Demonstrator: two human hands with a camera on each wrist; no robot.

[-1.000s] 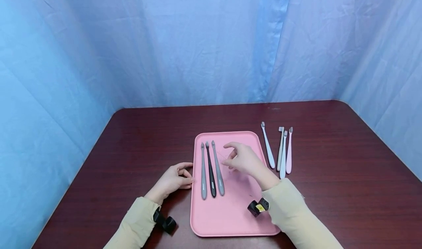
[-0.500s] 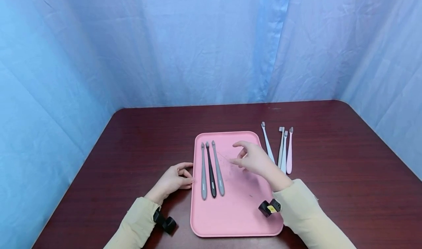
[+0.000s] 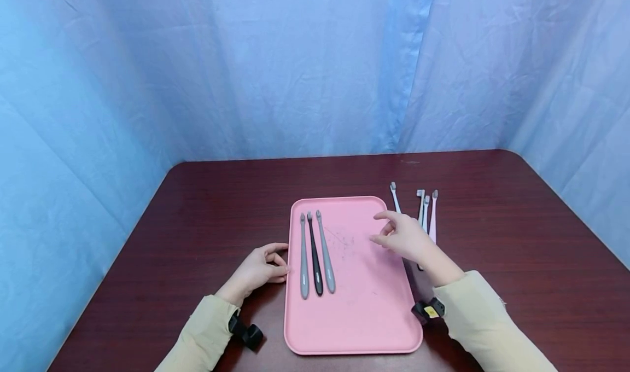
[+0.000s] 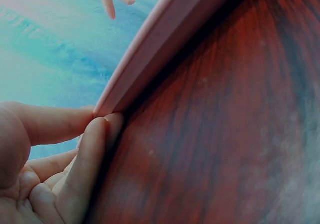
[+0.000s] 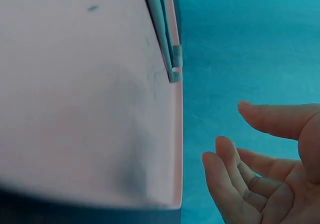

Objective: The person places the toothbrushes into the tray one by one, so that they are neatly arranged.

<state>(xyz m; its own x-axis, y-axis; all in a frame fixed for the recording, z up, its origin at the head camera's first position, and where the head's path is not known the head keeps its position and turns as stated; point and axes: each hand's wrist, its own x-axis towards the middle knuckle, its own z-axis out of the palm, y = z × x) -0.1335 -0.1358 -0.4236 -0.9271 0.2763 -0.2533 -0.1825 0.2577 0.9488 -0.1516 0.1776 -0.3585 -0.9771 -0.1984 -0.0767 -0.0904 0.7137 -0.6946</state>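
Observation:
A pink tray point(image 3: 354, 328) lies on the table. My left hand point(image 3: 261, 265) pinches its left rim point(image 4: 145, 59) between thumb and finger, seen close in the left wrist view. Side by side on the tray's left half lie a grey toothbrush point(image 3: 304, 262), a black toothbrush point(image 3: 315, 260) and another grey toothbrush point(image 3: 326, 260). Above the tray's right edge hovers my right hand point(image 3: 406, 238), holding nothing, thumb and index finger apart. Behind it, partly hidden, lie a pale blue toothbrush point(image 3: 395, 195), a pale green one point(image 3: 420, 205), a light blue one point(image 3: 425, 213) and a pink toothbrush point(image 3: 433, 219).
The dark reddish table point(image 3: 211, 213) extends around the tray on all sides. Light blue curtains point(image 3: 295, 71) hang behind and beside it. Small dark marks point(image 3: 344, 240) show on the tray's surface. A black wrist camera point(image 3: 246, 333) sits on each sleeve.
My right hand has moved right, from beside the right-hand grey toothbrush to the tray's right edge, now covering parts of the toothbrushes there. The left hand and the tray have stayed put.

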